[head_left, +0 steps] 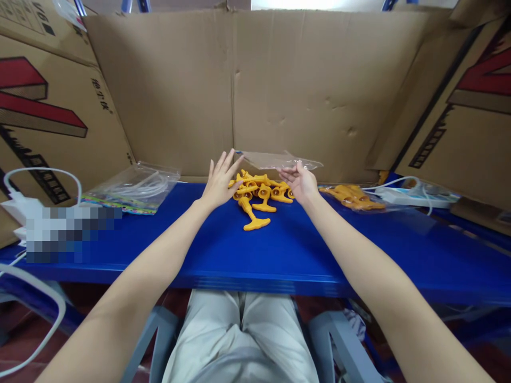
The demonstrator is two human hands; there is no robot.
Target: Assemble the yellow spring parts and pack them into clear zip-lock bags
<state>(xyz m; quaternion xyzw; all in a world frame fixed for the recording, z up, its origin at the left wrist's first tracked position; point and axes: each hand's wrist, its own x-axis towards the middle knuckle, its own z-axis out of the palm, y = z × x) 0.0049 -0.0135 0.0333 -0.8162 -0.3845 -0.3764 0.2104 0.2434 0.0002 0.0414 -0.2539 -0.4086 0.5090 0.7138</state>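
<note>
A clear plastic bag (271, 160) is stretched out above a pile of yellow T-shaped plastic handles (263, 192). My right hand (302, 182) pinches the bag near its right end. With fingers spread, my left hand (219, 181) is at the left side of the pile, its fingertips close to the bag's left end. Whether those fingertips touch the bag I cannot tell. One handle (255, 221) lies nearest me, in front of the others. To the right of my right hand, a second clear bag (353, 198) lies flat with several yellow handles in it.
The blue table (255, 260) is backed by a tall cardboard panel (303, 90), with cardboard boxes at both sides. At the left lies a bag of white tubing (139, 183) near a white plug with a cable (24, 205). A white power strip (417, 197) sits at the right.
</note>
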